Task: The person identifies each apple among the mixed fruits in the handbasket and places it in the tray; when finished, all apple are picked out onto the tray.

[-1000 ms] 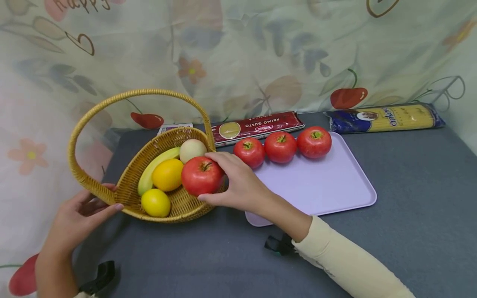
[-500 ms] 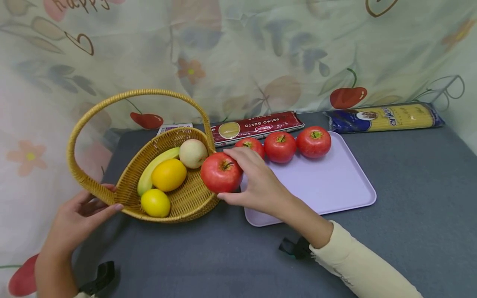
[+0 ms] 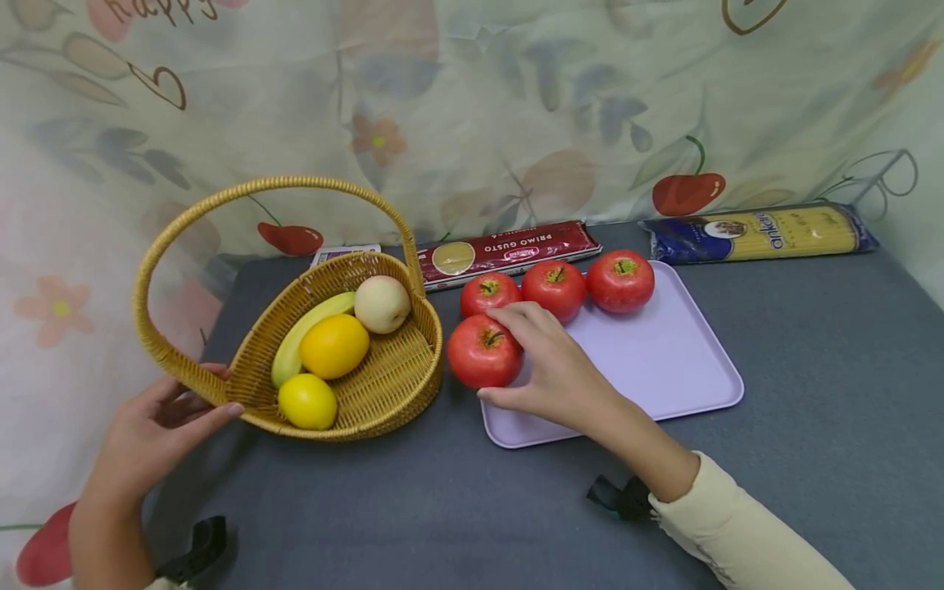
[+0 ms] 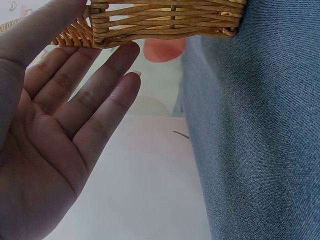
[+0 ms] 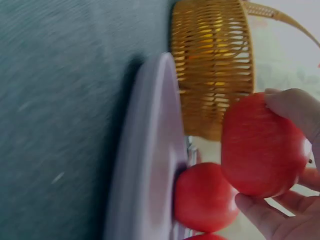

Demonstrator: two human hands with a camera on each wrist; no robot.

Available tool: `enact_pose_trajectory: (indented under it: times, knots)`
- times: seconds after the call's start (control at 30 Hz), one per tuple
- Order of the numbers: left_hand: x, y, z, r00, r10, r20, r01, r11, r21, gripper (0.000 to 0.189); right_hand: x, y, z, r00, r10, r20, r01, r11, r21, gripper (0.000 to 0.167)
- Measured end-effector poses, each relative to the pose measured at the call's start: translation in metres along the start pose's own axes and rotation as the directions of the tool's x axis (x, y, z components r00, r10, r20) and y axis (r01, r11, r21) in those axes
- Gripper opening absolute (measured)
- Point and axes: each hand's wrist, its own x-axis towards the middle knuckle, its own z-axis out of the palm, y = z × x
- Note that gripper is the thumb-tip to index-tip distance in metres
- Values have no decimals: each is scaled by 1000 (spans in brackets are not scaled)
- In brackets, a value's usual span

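My right hand (image 3: 553,369) holds a red apple (image 3: 483,352) between thumb and fingers, above the left edge of the lilac tray (image 3: 664,369). In the right wrist view the held apple (image 5: 262,147) hangs clear of the tray. Three more red apples (image 3: 621,281) stand in a row along the tray's back edge. My left hand (image 3: 158,434) grips the wicker basket (image 3: 391,418) at the base of its handle, thumb and fingers on either side. Inside the basket lie a banana (image 3: 298,344), an orange-yellow fruit (image 3: 335,346), a lemon (image 3: 308,401) and a pale round fruit (image 3: 382,304).
Behind the tray lies a red spaghetti packet (image 3: 516,250); a blue and yellow spaghetti packet (image 3: 774,233) is at the back right. A patterned cloth (image 3: 472,123) hangs behind the grey table (image 3: 442,516). The basket's handle (image 3: 280,184) arches high.
My right hand has carried the apple rightward, from over the basket's right side to over the tray's left edge. The left hand and the basket have stayed put.
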Motion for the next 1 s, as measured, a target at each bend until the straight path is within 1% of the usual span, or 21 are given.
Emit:
enact_pose_trajectory:
  times: [0.07,0.23,0.37,0.5,0.63,0.73,0.8,0.9,0.97,1.0]
  knots:
    - [-1,0,0,1000,1,-2,-1,999,45,50,-2,4,0,1000,12,22,-11,999,-34,81]
    - [-2,0,1,1000,2,-10,-1,994,111,51,-6,10,2,997,36,66,-29,994,-104,79]
    - [-2,1,1,1000,-6,-13,7,994,110,51,-6,15,3,995,59,78,-48,989,-141,78]
    - [-2,3,1,1000,-16,-4,16,993,121,51,-7,18,3,994,77,76,-64,986,-156,79]
    - [-1,5,1,1000,-15,4,14,993,121,51,-8,20,2,991,101,89,-87,984,-153,82]
    - [-1,8,2,1000,-2,2,2,991,135,52,-10,21,0,988,116,105,-102,986,-129,85]
    - [0,10,2,1000,8,-4,-7,985,171,57,-11,22,-3,986,123,111,-111,987,-113,86]
    - [3,15,3,1000,12,-21,-7,977,212,74,-14,23,-8,986,131,107,-120,987,-103,88]
    - [5,20,5,998,32,-56,-20,978,210,86,-16,25,-13,985,143,102,-132,986,-102,89]
    - [6,24,6,995,51,-89,-32,980,194,91,-17,26,-16,984,148,98,-137,985,-103,90]
